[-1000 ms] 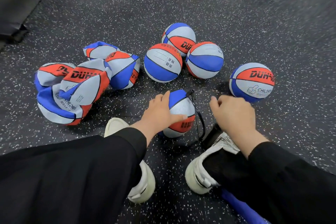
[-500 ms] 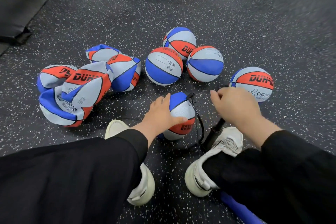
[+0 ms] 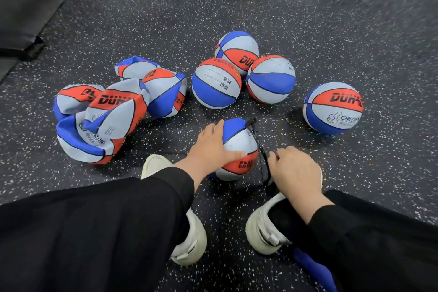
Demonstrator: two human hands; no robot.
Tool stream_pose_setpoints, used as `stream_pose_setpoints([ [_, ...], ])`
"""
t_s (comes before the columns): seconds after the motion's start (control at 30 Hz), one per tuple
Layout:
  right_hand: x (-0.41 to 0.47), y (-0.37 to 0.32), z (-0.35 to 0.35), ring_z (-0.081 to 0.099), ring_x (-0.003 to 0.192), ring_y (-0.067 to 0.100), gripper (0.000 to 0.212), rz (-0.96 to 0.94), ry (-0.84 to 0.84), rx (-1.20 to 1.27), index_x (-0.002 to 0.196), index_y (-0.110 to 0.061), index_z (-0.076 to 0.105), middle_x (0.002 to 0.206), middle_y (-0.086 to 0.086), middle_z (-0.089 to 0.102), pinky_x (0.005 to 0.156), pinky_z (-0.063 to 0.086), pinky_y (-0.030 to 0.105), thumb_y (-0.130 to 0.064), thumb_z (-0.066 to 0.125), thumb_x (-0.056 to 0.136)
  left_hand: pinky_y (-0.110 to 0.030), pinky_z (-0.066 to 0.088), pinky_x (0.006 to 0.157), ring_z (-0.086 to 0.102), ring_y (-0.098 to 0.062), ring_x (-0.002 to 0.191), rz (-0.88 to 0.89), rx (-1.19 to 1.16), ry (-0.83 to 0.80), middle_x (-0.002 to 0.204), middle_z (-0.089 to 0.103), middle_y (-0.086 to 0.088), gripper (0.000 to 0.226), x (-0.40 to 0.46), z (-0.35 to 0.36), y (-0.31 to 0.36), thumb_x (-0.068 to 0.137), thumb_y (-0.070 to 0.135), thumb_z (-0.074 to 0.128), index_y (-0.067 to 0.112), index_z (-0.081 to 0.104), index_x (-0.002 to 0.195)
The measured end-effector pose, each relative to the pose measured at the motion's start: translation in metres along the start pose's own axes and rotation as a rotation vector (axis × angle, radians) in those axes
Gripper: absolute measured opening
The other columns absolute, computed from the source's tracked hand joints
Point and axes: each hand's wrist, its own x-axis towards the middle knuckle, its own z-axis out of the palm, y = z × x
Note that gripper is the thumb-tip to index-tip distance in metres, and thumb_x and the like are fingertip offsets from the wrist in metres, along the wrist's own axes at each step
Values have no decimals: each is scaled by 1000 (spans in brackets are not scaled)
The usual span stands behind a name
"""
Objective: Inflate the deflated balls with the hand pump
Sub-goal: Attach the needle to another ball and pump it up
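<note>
A small red, white and blue ball [image 3: 239, 149] sits on the floor between my feet. My left hand [image 3: 211, 149] lies over its left side, fingers spread, thumb across the front. A black hose [image 3: 259, 149] runs from the ball's top down to the hand pump [image 3: 271, 188], whose body is mostly hidden under my right hand [image 3: 296, 170]. That hand is curled round the pump handle, low near my right shoe. Several collapsed balls [image 3: 106, 121] lie heaped at the left. Several round balls [image 3: 216, 83] sit behind and to the right.
My two white shoes [image 3: 187, 237] stand on the dark speckled rubber floor [image 3: 284, 7]. A blue object [image 3: 315, 270] lies by my right foot. A black mat [image 3: 21, 19] edges the far left. One round ball [image 3: 334, 108] sits alone at the right.
My right hand has gone down from the raised position, pushing the pump handle toward my shoe. My left hand stays on the ball.
</note>
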Motion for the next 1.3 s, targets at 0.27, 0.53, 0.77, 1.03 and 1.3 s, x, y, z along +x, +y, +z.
stream_pose_setpoints([
  [0.27, 25, 6, -53, 63, 76, 35, 37, -38, 49, -36, 86, -19, 64, 77, 7, 67, 60, 37, 34, -42, 41, 102, -52, 25, 123, 11, -25, 154, -8, -53, 7, 167, 11, 0, 126, -1, 4, -1, 73, 75, 73, 25, 2, 163],
  [0.53, 42, 6, -80, 45, 60, 31, 43, 21, 239, 11, 71, -15, 59, 59, 6, 54, 53, 32, 32, -46, 47, 98, -54, 27, 121, 13, -28, 154, -9, -37, 19, 167, 13, -1, 125, 2, 5, 1, 72, 76, 73, 26, 3, 163],
  [0.77, 6, 7, -5, 65, 78, 32, 39, 42, 78, -59, 77, -15, 61, 78, 5, 64, 60, 33, 33, -37, 41, 102, -53, 25, 122, 11, -28, 154, -18, -45, 0, 168, 10, -1, 124, -1, 3, 0, 74, 74, 73, 26, 1, 163],
  [1.03, 22, 7, -36, 64, 75, 35, 37, -15, -12, -15, 78, -20, 58, 72, 6, 63, 60, 38, 34, -42, 39, 102, -52, 24, 123, 8, -23, 155, -20, -55, 3, 168, 7, 2, 126, -5, 5, -4, 73, 76, 72, 27, 0, 163],
  [1.3, 61, 9, -104, 53, 72, 33, 41, -68, 106, -22, 73, -19, 62, 67, 7, 56, 59, 37, 34, -48, 46, 98, -53, 25, 122, 13, -29, 154, -29, -40, 18, 168, 11, -3, 125, 1, 3, 3, 73, 75, 73, 25, 3, 163],
])
